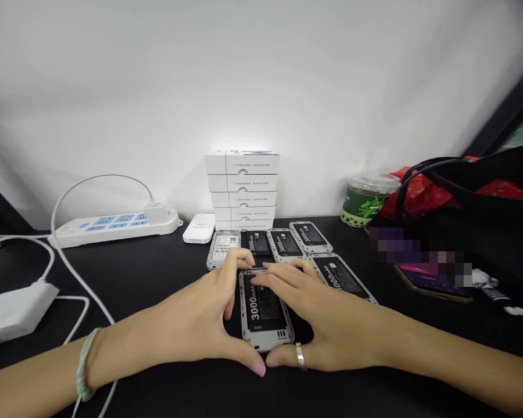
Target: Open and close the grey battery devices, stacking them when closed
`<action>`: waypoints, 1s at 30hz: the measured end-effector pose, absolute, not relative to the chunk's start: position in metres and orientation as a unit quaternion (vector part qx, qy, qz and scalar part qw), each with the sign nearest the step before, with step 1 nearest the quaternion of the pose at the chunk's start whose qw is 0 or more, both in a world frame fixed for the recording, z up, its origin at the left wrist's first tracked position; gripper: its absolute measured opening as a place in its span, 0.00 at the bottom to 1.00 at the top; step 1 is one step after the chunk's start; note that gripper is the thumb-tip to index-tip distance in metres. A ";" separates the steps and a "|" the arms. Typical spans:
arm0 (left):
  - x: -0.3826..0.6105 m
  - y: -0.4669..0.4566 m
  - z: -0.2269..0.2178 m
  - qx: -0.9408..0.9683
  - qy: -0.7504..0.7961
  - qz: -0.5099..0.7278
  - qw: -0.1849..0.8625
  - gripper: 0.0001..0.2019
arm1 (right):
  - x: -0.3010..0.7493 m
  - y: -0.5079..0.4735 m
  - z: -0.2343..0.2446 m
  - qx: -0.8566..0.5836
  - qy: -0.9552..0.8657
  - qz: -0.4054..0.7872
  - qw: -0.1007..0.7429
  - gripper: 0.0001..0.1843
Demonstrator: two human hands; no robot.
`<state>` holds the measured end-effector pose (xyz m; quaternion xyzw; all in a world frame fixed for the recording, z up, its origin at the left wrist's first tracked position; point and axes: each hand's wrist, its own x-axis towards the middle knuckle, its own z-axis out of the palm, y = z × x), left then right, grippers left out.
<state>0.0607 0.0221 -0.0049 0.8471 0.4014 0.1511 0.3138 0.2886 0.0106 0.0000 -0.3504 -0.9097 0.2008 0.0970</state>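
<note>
Battery units [310, 237], six in all, sit on the black desk [157, 278]: five show black 3000mAh panels, and one shows a white label with a QR code [223, 249]. My left hand [187, 307] and right hand [320, 307] curve around the front unit [265, 313], with my right fingers [279, 278] lying over its top end, but I cannot tell whether either grip is clenched on it. Behind the units stand five white boxes [243, 191] in one stack, beside one small white device [199, 228]. To the left are one power strip [113, 227] with one plug charger [156, 212], and one white adapter [15, 310]. To the right sit one bubble tea cup [368, 200] and one phone [431, 281].
</note>
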 end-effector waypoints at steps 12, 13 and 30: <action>0.040 0.068 0.018 0.864 0.446 0.174 0.154 0.24 | 0.346 -0.017 0.008 -0.443 -0.880 0.159 0.065 0.46; 0.035 0.074 0.016 0.866 0.444 0.172 0.153 0.27 | 0.350 -0.016 0.007 -0.444 -0.879 0.155 0.073 0.46; 0.026 0.083 0.009 0.868 0.440 0.124 0.194 0.43 | 0.364 -0.009 0.015 -0.467 -0.847 0.111 0.228 0.39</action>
